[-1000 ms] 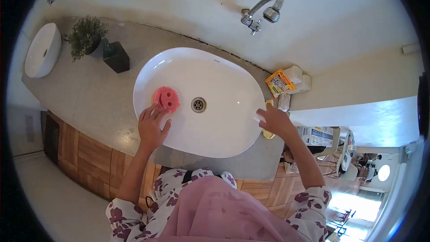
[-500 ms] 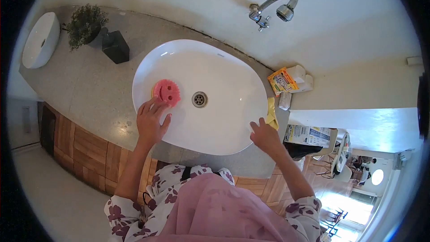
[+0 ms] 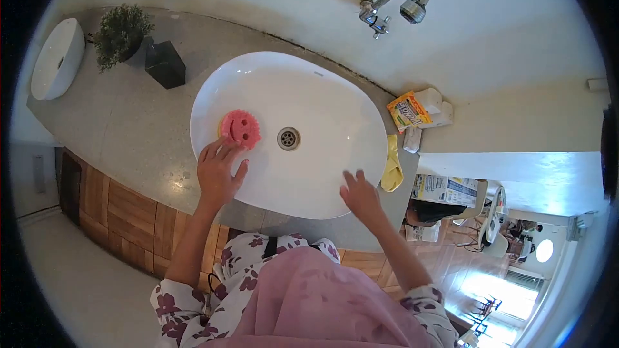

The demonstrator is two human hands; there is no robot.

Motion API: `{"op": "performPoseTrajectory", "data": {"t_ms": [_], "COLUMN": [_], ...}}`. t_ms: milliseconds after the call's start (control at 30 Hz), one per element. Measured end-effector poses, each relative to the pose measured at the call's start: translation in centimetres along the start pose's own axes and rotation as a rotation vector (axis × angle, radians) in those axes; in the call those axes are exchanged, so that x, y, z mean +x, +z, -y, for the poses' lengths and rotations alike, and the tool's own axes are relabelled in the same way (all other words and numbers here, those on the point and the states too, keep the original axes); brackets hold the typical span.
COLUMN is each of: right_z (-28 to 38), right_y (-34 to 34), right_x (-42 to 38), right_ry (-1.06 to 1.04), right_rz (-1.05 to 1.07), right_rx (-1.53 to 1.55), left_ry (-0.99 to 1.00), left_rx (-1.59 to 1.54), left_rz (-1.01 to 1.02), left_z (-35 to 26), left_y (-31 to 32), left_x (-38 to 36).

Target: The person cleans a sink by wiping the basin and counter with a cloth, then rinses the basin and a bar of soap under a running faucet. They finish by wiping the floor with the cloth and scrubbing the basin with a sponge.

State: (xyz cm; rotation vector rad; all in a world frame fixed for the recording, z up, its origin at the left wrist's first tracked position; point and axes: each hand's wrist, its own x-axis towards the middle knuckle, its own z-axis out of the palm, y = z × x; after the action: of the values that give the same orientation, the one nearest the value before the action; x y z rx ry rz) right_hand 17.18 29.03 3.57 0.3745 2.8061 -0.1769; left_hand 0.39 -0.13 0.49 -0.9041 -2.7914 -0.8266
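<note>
A round pink sponge (image 3: pixel 240 129) with a smiley face lies against the left inner wall of the white oval sink (image 3: pixel 309 193). My left hand (image 3: pixel 219 171) reaches over the sink's front left rim, its fingertips touching the sponge's lower edge and its thumb held apart. Over the front right part of the basin is my right hand (image 3: pixel 361 196), fingers loosely stretched and holding nothing visible. Just beyond the right rim, a folded yellow cloth-like piece (image 3: pixel 391 166) rests on the counter. The metal drain (image 3: pixel 288 138) sits between both hands, further back.
A chrome tap (image 3: pixel 396 3) juts from the wall. On the grey counter (image 3: pixel 129 129) stand a dark bottle (image 3: pixel 166 66), a potted plant (image 3: pixel 122 35) and a second white basin (image 3: pixel 58 58). An orange packet (image 3: pixel 409 111) leans on white rolls at right.
My right hand has moved left, away from the yellow piece and over the basin. The left hand and the sponge have stayed in place.
</note>
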Motion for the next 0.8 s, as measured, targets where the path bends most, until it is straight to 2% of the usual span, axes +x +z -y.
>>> {"op": "performPoseTrajectory", "data": {"t_ms": [133,200,267,300,367,467,533,600,667,800], "right_z": [-0.3,-0.6,0.1,0.5,1.9,0.5,0.0,0.0,0.7,1.7], "right_y": [0.0,-1.3,-2.9,-2.6,-1.8,0.8,0.1,-1.2,-2.2,-0.2], "right_x": [3.7,1.3,-2.0,-2.4,-2.8,2.5,3.3,2.0,-2.3,-1.6], "right_ry": [-0.029,-0.056,-0.195,-0.196,0.033,0.074,0.044,0.01,-0.049,0.043], "right_rz": [-0.019,-0.005,0.168,0.169,0.099,-0.014,0.024,0.056,0.211,0.062], "right_rx": [0.041,0.02,-0.03,-0.033,0.009,0.078,0.099,0.111,0.112,0.173], "left_ry": [0.032,0.047,0.022,0.02,0.004,0.028,0.046,0.063,0.043,0.018], "left_rx": [0.02,0.011,-0.009,-0.01,-0.002,0.004,0.007,0.007,0.011,-0.003], "left_rz": [-0.016,-0.026,-0.03,-0.031,-0.041,-0.018,-0.019,-0.031,-0.009,0.0], "left_z": [0.3,0.3,0.1,0.0,0.0,0.2,0.3,0.5,0.5,0.2], "left_y": [0.1,0.1,0.0,0.0,0.0,0.0,0.1,0.1,0.2,0.1], "left_x": [-0.2,-0.1,-0.1,0.1,0.0,0.0,-0.1,-0.1,-0.3,-0.1]}}
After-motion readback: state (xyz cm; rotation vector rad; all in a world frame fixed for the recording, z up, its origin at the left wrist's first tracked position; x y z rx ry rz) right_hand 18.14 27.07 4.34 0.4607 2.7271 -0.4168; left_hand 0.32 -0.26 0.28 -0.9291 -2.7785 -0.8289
